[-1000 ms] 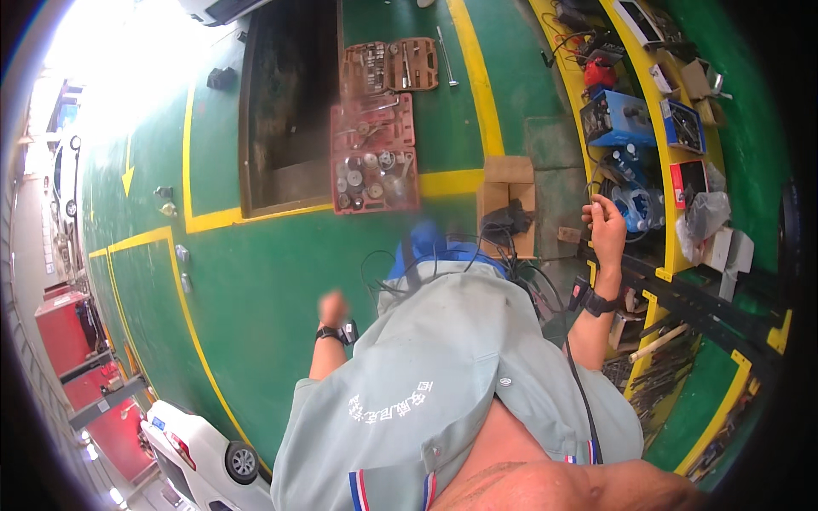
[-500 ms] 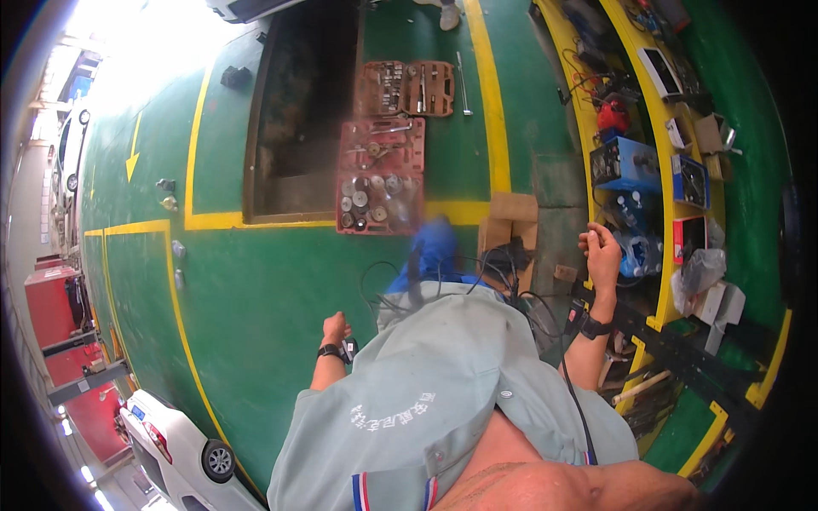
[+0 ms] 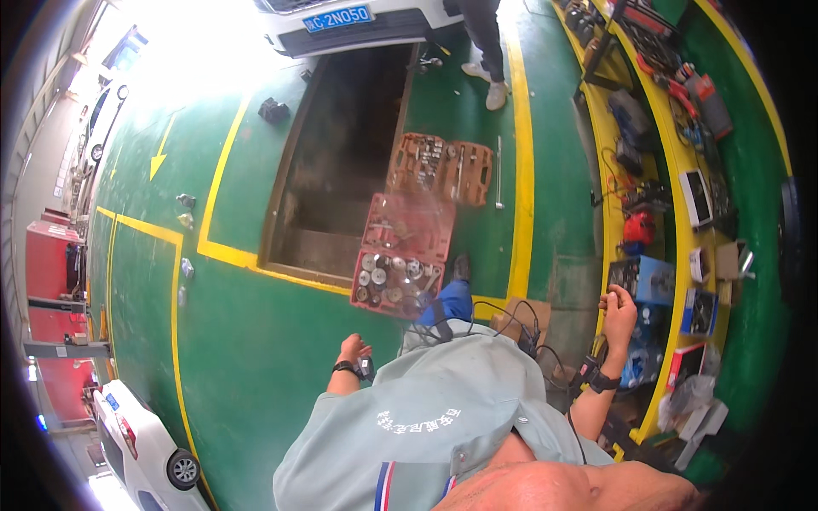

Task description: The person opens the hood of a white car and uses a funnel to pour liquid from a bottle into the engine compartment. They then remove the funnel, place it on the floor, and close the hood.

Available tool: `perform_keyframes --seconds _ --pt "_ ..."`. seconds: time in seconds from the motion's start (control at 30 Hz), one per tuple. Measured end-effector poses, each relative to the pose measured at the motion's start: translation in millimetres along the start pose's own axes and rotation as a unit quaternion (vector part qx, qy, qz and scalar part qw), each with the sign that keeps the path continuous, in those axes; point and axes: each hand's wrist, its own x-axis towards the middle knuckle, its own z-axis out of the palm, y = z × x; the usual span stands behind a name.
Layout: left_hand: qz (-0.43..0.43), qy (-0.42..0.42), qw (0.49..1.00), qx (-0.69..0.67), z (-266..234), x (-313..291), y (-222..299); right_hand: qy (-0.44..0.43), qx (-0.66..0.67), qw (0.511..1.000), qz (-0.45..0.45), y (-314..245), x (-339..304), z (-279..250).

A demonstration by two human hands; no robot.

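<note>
My left hand (image 3: 354,347) hangs loosely at my side over the green floor, fingers half bent and apart, nothing in it. My right hand (image 3: 619,312) is out on the other side, near the yellow shelving, its fingers loosely curled and no object visible in it. Both wrists wear dark straps. In front of me an open red tool case (image 3: 402,243) lies on the floor, with round metal cup-shaped pieces in its nearer half. Beyond it sits an open orange-brown socket set case (image 3: 443,169). A long metal bar (image 3: 500,173) lies to its right. Neither hand touches these.
A dark floor pit (image 3: 345,162) lies ahead, beside the cases. Over its far end stands a white car (image 3: 362,38); a person's legs (image 3: 487,51) are next to it. Yellow shelves (image 3: 669,183) with tools run along the right. A cardboard box (image 3: 532,312) and cables are near my legs.
My view has shifted forward and up, so the white car's front and the other person's legs now show. The tool cases appear lower. Both hands still hang at my sides.
</note>
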Motion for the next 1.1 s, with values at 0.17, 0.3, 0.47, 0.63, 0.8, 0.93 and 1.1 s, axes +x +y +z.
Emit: perform_keyframes --seconds 0.17,0.3,0.47,0.63,0.8,0.93,1.1 --pt "0.218 0.059 0.861 0.456 102 -8 89 -0.026 -0.001 0.999 -0.035 -70 83 35" --pt "0.273 0.044 0.869 0.411 154 -22 153 -0.048 -0.008 0.998 -0.045 -116 129 56" --pt "0.288 0.055 0.877 0.382 187 -46 191 -0.059 -0.016 0.998 -0.03 -136 181 67" --pt "0.053 -0.001 0.982 0.181 176 -32 177 -0.063 -0.017 0.997 -0.038 -125 250 82" --pt "0.105 0.023 0.984 0.142 188 -58 163 -0.107 -0.014 0.99 -0.089 -78 356 111" --pt "0.127 0.045 0.973 0.188 228 -55 154 -0.181 -0.003 0.98 -0.082 -114 441 137" --pt "0.227 0.066 0.949 0.208 298 -40 125 -0.233 -0.024 0.965 -0.12 -161 555 151"
